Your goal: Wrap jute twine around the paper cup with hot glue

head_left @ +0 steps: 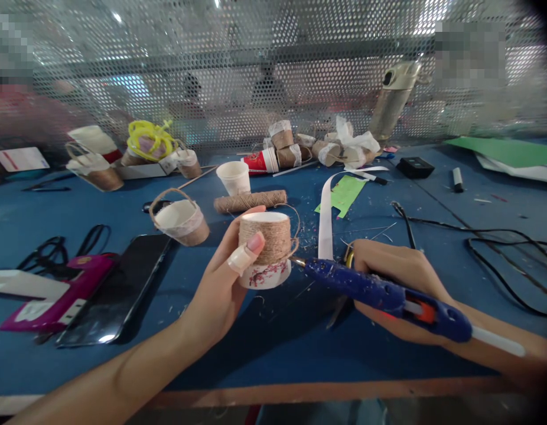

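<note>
Wrapped around a paper cup (267, 243), my left hand (227, 268) holds it above the table, with a bandaged thumb on the front. Brown twine covers most of the cup, and a printed white band with red blossoms shows at its lower end. A loose strand of twine (296, 221) loops off its right side. My right hand (395, 277) grips a blue hot glue gun (362, 289), a white glue stick jutting from its back. The gun's nozzle is at the cup's right side, near the border of twine and bare band; whether it touches I cannot tell.
A twine roll (250, 201), a white paper cup (233, 177) and a small handled basket (182, 221) stand behind my left hand. White ribbon (325, 218) and green paper (347, 193) lie mid-table. A phone (116, 289) is at left, a black cable (477, 236) at right.
</note>
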{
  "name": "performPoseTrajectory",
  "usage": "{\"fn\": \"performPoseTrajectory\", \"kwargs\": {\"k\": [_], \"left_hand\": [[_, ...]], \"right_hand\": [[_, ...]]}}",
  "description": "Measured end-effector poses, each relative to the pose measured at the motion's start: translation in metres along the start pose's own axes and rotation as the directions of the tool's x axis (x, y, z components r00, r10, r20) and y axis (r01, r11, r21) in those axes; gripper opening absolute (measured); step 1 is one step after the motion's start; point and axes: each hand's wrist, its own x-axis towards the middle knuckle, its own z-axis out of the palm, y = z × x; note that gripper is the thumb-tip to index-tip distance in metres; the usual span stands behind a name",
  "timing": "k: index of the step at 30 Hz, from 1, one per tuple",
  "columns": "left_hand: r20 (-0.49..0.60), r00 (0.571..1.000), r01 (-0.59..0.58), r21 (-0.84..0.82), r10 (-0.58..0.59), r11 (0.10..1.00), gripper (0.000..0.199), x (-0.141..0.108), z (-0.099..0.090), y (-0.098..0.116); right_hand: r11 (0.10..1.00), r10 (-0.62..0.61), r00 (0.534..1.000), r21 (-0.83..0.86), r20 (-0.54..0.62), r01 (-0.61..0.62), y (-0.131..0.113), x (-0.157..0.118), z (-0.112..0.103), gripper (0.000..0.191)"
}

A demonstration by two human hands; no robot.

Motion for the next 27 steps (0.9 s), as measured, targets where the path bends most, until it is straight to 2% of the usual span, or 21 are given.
{"fn": "performPoseTrajectory", "kwargs": {"k": [8,13,19,27], "left_hand": [[0.046,0.999,0.009,-0.003,-0.009,1.000,0.032,0.0008,0.0004,-0.0036],[0.060,0.998,0.019,-0.057,-0.016,0.998,0.035,0.0010,-0.0019,-0.0028],[0.059,0.998,0.028,-0.032,-0.026,0.999,0.042,0.0032,-0.0005,-0.0029],[0.029,1.000,-0.006,-0.006,0.007,1.000,0.031,0.0011,0.0023,-0.0026]], "right_hand": [[0.999,-0.027,0.998,-0.035,0.052,0.029,-0.0008,-0.0009,0.0000,0.031],[1.000,-0.012,1.000,-0.024,-0.006,0.012,-0.0008,0.0012,0.0012,0.030],[1.000,-0.011,1.000,-0.015,0.023,0.011,-0.0015,0.0005,0.0005,0.030],[1.000,-0.016,0.999,-0.022,0.049,0.017,-0.0016,-0.0002,-0.0008,0.031]]}}
